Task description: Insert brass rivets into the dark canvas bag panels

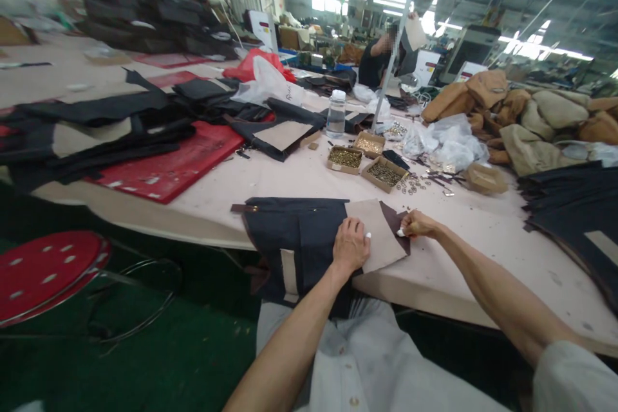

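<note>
A dark navy fabric bag piece (275, 225) lies across the table's front edge, part of it hanging down towards my lap. It carries a zip near its far edge, a small beige strip and a large beige patch (381, 232) at its right end. My left hand (351, 246) rests on the piece where navy meets beige, fingers spread and slightly bent. At the right end, brown fabric (390, 219) shows beyond the patch. My right hand (419, 225) is closed in a pinch at the brown fabric's edge; its fingertips partly hide the grip. White coverings show on fingertips of both hands.
Small boxes of metal fittings (383, 172) stand beyond the piece, with loose fittings beside them. Behind them is a clear bottle (337, 117). Dark fabric pieces and a red board (178, 164) lie left, tan bags (487, 93) right. A red stool (48, 270) stands left; a person (374, 64) works farther back.
</note>
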The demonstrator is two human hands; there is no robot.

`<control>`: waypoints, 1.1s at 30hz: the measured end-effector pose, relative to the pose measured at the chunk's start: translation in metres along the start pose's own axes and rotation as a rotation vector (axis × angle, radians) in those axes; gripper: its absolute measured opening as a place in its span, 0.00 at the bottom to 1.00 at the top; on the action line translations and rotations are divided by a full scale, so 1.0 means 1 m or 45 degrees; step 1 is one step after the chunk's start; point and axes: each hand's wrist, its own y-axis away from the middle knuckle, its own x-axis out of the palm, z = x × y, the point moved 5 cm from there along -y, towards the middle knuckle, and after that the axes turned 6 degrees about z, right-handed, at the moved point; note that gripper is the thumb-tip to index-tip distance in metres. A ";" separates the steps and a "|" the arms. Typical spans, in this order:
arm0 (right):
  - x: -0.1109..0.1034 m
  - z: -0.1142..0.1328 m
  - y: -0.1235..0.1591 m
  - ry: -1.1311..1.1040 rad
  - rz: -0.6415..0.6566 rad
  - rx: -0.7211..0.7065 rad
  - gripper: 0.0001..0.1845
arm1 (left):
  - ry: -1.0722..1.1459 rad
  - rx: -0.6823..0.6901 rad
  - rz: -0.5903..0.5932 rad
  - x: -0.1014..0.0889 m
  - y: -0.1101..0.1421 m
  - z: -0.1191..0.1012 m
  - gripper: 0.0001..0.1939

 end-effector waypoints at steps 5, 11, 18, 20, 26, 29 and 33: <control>-0.006 -0.010 0.008 -0.221 0.122 -0.024 0.20 | 0.030 -0.013 0.005 0.004 -0.001 0.002 0.14; -0.001 -0.013 -0.006 0.022 -0.121 -0.034 0.19 | 0.039 -0.020 0.002 0.006 -0.005 0.004 0.13; 0.006 -0.018 -0.005 0.054 -0.222 -0.083 0.11 | 0.038 -0.026 0.033 0.008 -0.008 0.004 0.12; 0.010 -0.019 0.000 0.089 -0.287 -0.148 0.09 | 0.041 -0.029 0.036 0.009 -0.009 0.004 0.12; -0.013 -0.035 0.009 -0.007 -0.218 -0.221 0.09 | 0.056 -0.039 0.036 0.008 -0.011 0.004 0.14; -0.055 -0.050 0.013 0.007 -0.556 -0.134 0.11 | 0.055 -0.033 0.028 0.008 -0.013 0.005 0.13; -0.081 -0.056 0.007 0.176 -0.759 -0.033 0.11 | 0.048 -0.039 0.022 0.009 -0.014 0.005 0.13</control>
